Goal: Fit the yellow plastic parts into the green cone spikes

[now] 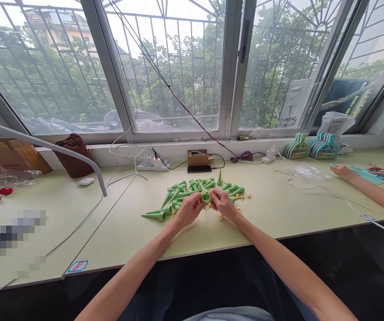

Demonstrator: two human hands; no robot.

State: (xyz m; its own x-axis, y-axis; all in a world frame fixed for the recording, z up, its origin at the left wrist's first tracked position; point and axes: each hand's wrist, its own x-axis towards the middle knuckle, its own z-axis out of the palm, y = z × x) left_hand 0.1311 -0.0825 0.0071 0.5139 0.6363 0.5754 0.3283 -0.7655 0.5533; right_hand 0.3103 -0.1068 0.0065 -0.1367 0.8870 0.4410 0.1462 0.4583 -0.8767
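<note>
A hollow green plastic spike [205,197] is held over the table, its round open end facing me and its tapered end pointing away. My left hand [191,208] is closed on its left side. My right hand [223,203] is closed at its right side, fingertips pinched against the rim; whether they also hold a small part is hidden. Beyond my hands lies a pile of similar green spikes [178,191], with one spike [219,177] standing point up at the back. Small yellow plastic pieces [238,209] are scattered among and beside them.
Behind the pile are a phone [199,169], a small cardboard box [200,157] and a power strip [153,165] with cables. A grey curved arm [91,162] reaches in from the left. Another person's hands [344,171] work at right near green and pink plastic pieces [324,146].
</note>
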